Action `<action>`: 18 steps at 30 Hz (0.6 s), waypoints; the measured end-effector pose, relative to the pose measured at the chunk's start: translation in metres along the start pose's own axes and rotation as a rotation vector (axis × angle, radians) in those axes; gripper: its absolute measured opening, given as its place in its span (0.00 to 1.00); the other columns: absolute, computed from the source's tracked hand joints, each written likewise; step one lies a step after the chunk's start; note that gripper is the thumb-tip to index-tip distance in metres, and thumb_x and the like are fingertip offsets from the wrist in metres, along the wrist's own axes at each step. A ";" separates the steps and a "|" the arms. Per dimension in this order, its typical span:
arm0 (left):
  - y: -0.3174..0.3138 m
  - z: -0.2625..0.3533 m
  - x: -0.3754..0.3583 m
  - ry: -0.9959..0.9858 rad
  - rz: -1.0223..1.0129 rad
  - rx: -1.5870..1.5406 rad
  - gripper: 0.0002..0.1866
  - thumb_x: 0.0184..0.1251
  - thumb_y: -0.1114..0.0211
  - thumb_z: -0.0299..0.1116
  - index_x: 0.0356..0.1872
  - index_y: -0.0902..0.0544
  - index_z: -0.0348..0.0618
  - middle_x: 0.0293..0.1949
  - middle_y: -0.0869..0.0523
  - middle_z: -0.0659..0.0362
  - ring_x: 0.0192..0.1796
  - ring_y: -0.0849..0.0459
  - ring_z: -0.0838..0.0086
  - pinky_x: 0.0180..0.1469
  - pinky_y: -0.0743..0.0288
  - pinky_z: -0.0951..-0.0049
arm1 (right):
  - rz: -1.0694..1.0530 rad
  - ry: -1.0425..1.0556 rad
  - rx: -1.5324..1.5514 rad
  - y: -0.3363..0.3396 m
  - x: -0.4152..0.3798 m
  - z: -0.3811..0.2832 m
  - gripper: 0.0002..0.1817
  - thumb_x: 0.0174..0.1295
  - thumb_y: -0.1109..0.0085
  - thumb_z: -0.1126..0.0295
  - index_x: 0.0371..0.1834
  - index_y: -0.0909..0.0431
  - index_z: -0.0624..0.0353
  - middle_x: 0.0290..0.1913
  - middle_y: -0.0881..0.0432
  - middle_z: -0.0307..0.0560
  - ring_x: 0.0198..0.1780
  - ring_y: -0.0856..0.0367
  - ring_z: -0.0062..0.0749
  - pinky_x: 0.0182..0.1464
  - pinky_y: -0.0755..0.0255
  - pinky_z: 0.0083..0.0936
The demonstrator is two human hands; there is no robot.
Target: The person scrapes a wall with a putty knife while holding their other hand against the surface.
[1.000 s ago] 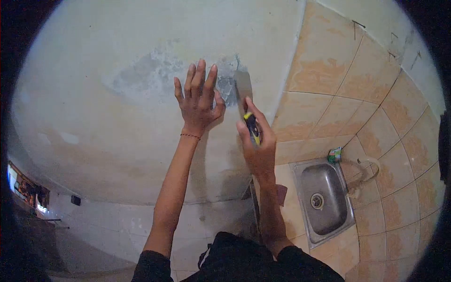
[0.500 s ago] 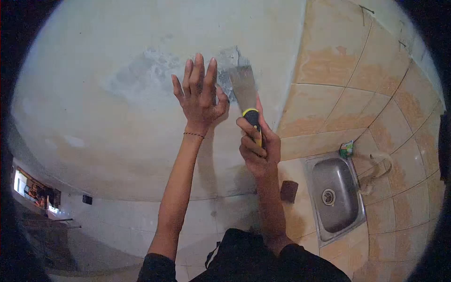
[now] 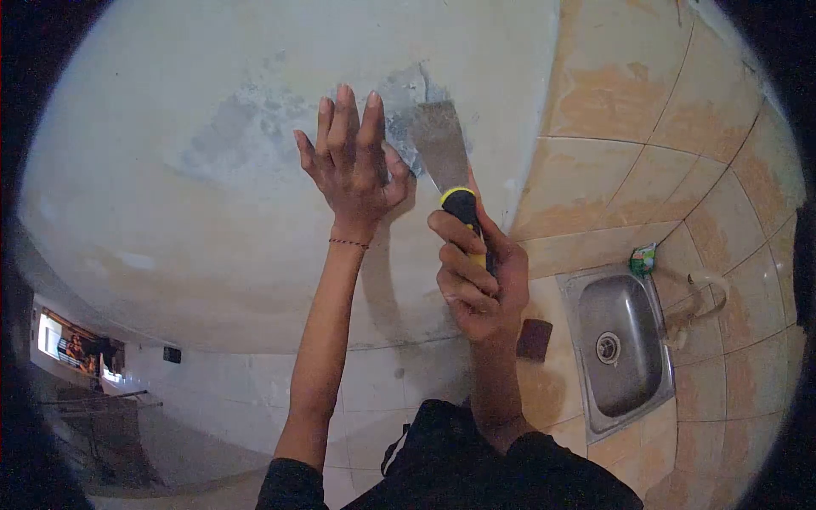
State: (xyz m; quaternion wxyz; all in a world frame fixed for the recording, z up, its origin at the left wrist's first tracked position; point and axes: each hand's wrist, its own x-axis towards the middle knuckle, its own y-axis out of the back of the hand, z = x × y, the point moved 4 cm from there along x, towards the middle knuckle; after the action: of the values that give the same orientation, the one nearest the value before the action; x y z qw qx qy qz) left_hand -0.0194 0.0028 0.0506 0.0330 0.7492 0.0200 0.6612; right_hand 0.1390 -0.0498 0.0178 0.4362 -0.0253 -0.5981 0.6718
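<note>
My left hand (image 3: 350, 166) lies flat on a pale painted wall (image 3: 170, 221), fingers spread upward, a thin red thread around the wrist. Just right of it my right hand (image 3: 476, 276) grips the black and yellow handle of a putty knife (image 3: 444, 153). Its wide metal blade points up and rests against a grey scraped patch (image 3: 246, 127) where the paint is gone. The thumb of my left hand nearly touches the blade's edge.
A steel sink (image 3: 625, 344) with a tap (image 3: 705, 297) sits at the lower right, set in orange-beige tiles (image 3: 646, 102). A small green packet (image 3: 643, 257) lies by the sink's corner, a dark brown block (image 3: 534, 338) beside my right forearm. A dim room opening shows at the lower left.
My right hand has turned the knife so the broad blade face shows and slid it down along the scraped patch. The left hand stays pressed on the wall. The view has shifted slightly.
</note>
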 end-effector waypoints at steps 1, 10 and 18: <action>0.000 0.000 -0.001 0.001 -0.002 0.006 0.33 0.62 0.48 0.43 0.72 0.25 0.56 0.74 0.29 0.57 0.78 0.36 0.63 0.83 0.68 0.51 | 0.002 -0.017 0.016 -0.002 0.002 0.000 0.15 0.82 0.66 0.64 0.58 0.38 0.65 0.35 0.39 0.43 0.18 0.40 0.19 0.06 0.42 0.11; 0.001 0.001 0.000 -0.023 -0.002 0.004 0.31 0.66 0.50 0.46 0.71 0.25 0.52 0.75 0.30 0.53 0.78 0.35 0.59 0.81 0.66 0.52 | 0.025 -0.019 -0.017 -0.006 0.000 -0.004 0.13 0.82 0.67 0.65 0.48 0.39 0.66 0.35 0.39 0.43 0.19 0.38 0.19 0.07 0.43 0.12; 0.001 0.001 0.000 -0.024 -0.004 -0.006 0.32 0.65 0.48 0.43 0.72 0.25 0.53 0.75 0.31 0.54 0.78 0.35 0.59 0.81 0.66 0.52 | 0.026 -0.030 -0.006 -0.007 -0.001 -0.005 0.13 0.82 0.66 0.65 0.43 0.41 0.64 0.34 0.40 0.43 0.19 0.39 0.19 0.06 0.44 0.11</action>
State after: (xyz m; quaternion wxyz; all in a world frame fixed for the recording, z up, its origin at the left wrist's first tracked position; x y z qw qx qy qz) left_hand -0.0184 0.0015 0.0502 0.0368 0.7570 0.0189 0.6521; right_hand 0.1462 -0.0470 0.0218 0.4181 -0.0243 -0.6064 0.6760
